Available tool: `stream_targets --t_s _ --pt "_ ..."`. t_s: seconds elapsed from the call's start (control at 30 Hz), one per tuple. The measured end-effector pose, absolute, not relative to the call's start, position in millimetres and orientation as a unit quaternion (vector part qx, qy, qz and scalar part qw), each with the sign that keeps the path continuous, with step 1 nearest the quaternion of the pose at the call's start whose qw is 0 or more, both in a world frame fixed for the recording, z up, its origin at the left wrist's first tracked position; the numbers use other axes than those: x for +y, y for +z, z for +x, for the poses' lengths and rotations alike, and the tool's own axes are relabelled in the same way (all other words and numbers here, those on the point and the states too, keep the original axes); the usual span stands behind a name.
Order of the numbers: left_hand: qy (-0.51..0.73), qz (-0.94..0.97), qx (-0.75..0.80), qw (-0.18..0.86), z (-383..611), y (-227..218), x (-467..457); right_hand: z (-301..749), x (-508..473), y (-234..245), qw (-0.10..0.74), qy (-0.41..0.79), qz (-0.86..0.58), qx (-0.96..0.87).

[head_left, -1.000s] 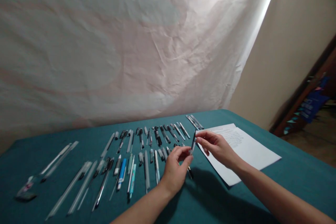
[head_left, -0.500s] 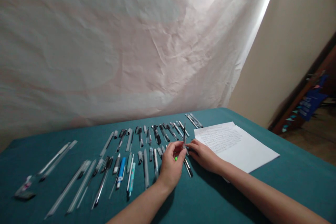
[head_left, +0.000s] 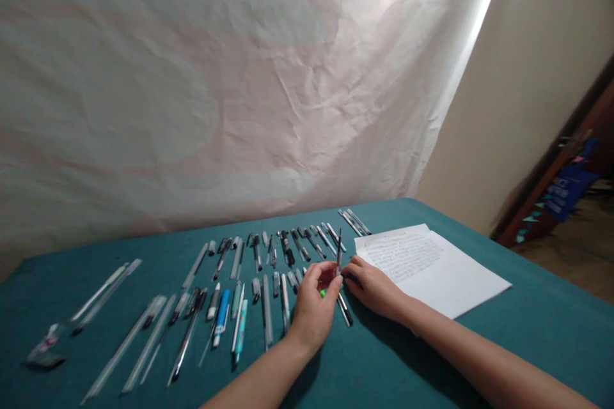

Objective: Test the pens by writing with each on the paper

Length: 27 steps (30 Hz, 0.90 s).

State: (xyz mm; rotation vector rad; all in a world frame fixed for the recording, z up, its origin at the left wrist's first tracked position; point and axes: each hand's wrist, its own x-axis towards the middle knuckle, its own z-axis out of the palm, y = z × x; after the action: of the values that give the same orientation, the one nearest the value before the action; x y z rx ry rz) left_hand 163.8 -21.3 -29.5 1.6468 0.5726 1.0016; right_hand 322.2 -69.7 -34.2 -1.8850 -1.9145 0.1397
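My left hand (head_left: 314,310) is closed around a slim dark pen (head_left: 339,248), held nearly upright with its thin end pointing up. A small bright green piece (head_left: 323,294) shows at the same hand, partly covered by the fingers. Right beside it, my right hand (head_left: 371,286) has its fingers bent inward near the pen's lower part. Whatever those fingertips pinch is hidden. Below the hands, a black-and-silver pen (head_left: 345,310) lies on the cloth. Left of my left hand lie a clear pen barrel (head_left: 267,313) and a white pen (head_left: 285,303).
Several pens, caps and clear barrels lie in rows on the green tablecloth (head_left: 384,364), among them a blue correction pen (head_left: 221,318) and a turquoise pen (head_left: 241,332). White sheets with handwriting (head_left: 407,252) lie at the right. A crumpled wrapper (head_left: 45,348) sits far left.
Both hands stay close together with hardly any movement. The right fingers have curled in a little more and drawn slightly away from the pen.
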Motion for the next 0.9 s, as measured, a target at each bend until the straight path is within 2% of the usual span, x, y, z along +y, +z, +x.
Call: stream_targets --t_s 0.7,0.9 --pt "0.415 0.704 0.249 0.521 164 -21 -26 332 -70 -30 0.099 -0.017 -0.689 -0.718" --pt "0.417 0.7 0.258 0.52 164 -21 -25 336 -72 -30 0.139 0.014 -0.69 -0.711"
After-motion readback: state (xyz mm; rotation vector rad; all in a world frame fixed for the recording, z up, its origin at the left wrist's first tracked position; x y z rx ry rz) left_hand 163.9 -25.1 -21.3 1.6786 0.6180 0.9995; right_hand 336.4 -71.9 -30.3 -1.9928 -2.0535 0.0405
